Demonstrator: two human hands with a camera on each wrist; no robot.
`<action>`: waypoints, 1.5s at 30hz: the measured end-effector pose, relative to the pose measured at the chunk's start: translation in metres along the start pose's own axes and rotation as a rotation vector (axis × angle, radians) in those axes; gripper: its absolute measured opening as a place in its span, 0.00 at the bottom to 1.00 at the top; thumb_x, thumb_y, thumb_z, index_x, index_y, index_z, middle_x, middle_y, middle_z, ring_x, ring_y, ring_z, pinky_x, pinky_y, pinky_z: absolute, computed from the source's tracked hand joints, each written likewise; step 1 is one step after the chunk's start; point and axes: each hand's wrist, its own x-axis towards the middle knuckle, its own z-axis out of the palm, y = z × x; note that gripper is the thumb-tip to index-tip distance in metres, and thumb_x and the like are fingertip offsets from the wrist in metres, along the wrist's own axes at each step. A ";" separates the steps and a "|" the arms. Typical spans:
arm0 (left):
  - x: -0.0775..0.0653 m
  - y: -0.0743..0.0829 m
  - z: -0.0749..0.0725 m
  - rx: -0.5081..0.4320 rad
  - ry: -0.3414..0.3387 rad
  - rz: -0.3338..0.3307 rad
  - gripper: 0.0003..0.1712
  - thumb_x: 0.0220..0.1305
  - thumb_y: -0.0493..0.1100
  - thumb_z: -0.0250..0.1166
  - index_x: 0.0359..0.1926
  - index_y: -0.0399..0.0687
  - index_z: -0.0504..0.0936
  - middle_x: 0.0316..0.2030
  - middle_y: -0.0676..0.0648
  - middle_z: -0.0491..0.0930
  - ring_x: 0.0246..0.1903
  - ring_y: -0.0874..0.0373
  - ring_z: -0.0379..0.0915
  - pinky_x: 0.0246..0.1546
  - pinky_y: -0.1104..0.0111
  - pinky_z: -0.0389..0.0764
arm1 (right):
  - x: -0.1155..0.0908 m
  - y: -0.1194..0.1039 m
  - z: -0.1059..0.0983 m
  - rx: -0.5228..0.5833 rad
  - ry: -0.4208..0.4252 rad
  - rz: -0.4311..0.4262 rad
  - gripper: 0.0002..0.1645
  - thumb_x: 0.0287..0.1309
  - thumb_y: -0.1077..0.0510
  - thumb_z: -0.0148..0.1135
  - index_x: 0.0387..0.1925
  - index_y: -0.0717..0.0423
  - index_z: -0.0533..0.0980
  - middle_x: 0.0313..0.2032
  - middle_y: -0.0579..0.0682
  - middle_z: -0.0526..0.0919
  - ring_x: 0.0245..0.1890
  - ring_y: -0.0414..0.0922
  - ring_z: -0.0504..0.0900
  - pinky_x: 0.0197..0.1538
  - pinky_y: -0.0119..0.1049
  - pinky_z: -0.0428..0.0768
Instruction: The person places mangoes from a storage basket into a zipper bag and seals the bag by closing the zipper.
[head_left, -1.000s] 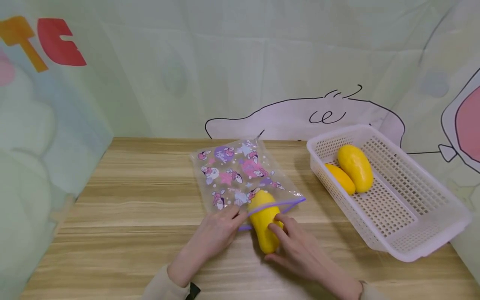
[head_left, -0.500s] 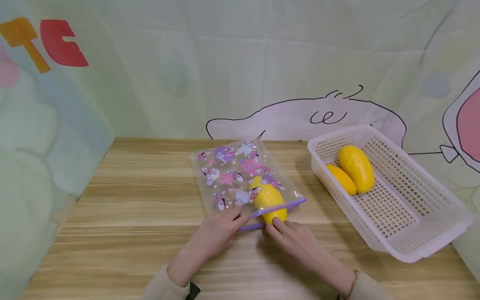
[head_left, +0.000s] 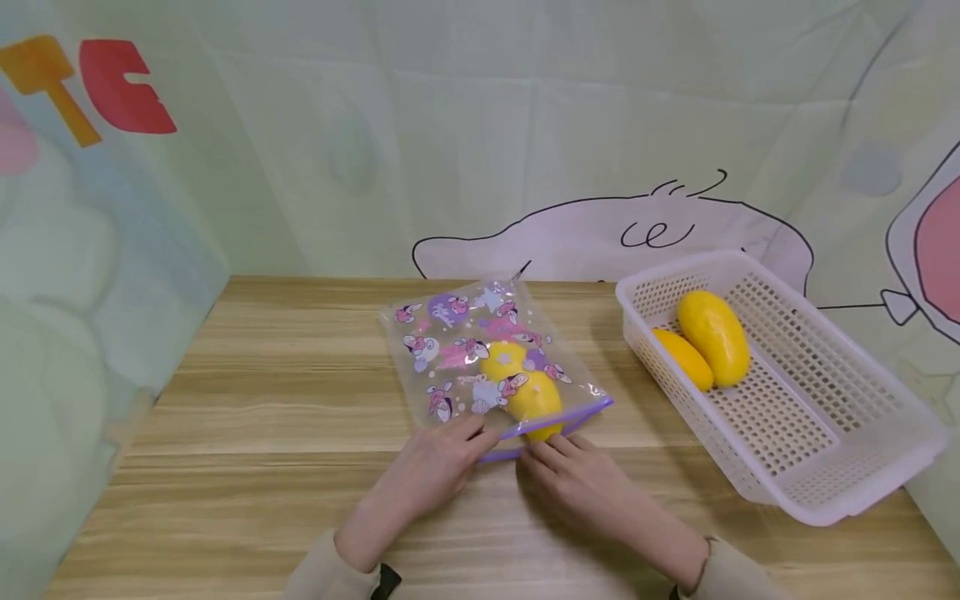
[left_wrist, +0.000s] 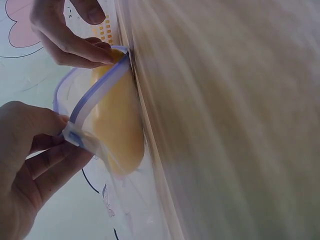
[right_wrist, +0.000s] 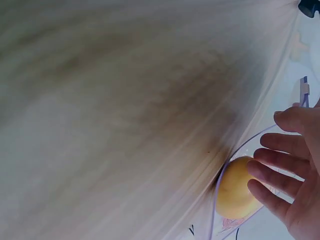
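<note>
A clear zip-top bag (head_left: 450, 379) with pink and purple cartoon prints lies flat on the wooden table, its purple-edged mouth towards me. Inside it, just behind the mouth, is a yellow mango (head_left: 534, 398), partly veiled by the printed plastic. My left hand (head_left: 438, 462) pinches the bag's mouth at the end with the zip slider, as the left wrist view shows, which keeps the mouth parted. At the opening, the loosely extended fingers of my right hand (right_wrist: 295, 172) press on the near end of the mango. The right thumb stands apart from it.
To the right stands a white perforated plastic basket (head_left: 795, 425). Two more yellow mangoes (head_left: 712, 337) lie together in its left far part. A printed cloth backdrop (head_left: 480, 150) rises behind the table and along both sides.
The mango has gone from half outside to inside the bag, away from me. My right hand has followed it to the mouth. The left hand keeps its place at the bag's edge.
</note>
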 end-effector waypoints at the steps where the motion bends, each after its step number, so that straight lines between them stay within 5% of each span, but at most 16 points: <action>1: 0.000 0.000 0.000 0.000 -0.002 0.001 0.05 0.56 0.42 0.61 0.35 0.56 0.75 0.28 0.56 0.70 0.25 0.65 0.64 0.19 0.78 0.66 | -0.001 0.000 0.001 0.001 -0.004 0.004 0.18 0.56 0.52 0.53 0.47 0.52 0.76 0.44 0.46 0.79 0.42 0.43 0.76 0.42 0.37 0.74; 9: -0.001 -0.002 0.003 0.005 0.020 0.019 0.04 0.56 0.41 0.59 0.34 0.54 0.75 0.28 0.55 0.71 0.25 0.63 0.66 0.19 0.75 0.68 | -0.004 0.000 0.004 0.035 -0.017 0.114 0.26 0.51 0.47 0.57 0.51 0.54 0.74 0.49 0.49 0.79 0.49 0.47 0.77 0.50 0.41 0.75; 14: -0.001 -0.002 0.003 0.006 0.021 0.014 0.05 0.55 0.40 0.59 0.34 0.54 0.74 0.29 0.55 0.71 0.26 0.63 0.67 0.19 0.75 0.69 | -0.007 0.000 0.004 0.028 -0.115 0.178 0.35 0.52 0.38 0.55 0.57 0.54 0.70 0.54 0.50 0.76 0.55 0.47 0.74 0.57 0.44 0.72; 28: 0.000 -0.002 0.005 -0.021 0.015 -0.007 0.07 0.55 0.40 0.61 0.34 0.54 0.72 0.28 0.56 0.71 0.25 0.65 0.66 0.20 0.77 0.69 | -0.019 -0.001 -0.002 0.097 -0.242 0.170 0.37 0.54 0.33 0.50 0.62 0.45 0.64 0.64 0.47 0.67 0.64 0.48 0.65 0.64 0.48 0.64; 45: -0.001 -0.004 0.006 -0.006 0.028 -0.032 0.07 0.53 0.41 0.61 0.32 0.54 0.71 0.27 0.57 0.72 0.25 0.63 0.68 0.17 0.75 0.66 | -0.032 0.013 -0.052 0.151 -0.072 0.210 0.35 0.50 0.41 0.60 0.60 0.43 0.66 0.62 0.46 0.69 0.60 0.46 0.70 0.56 0.46 0.72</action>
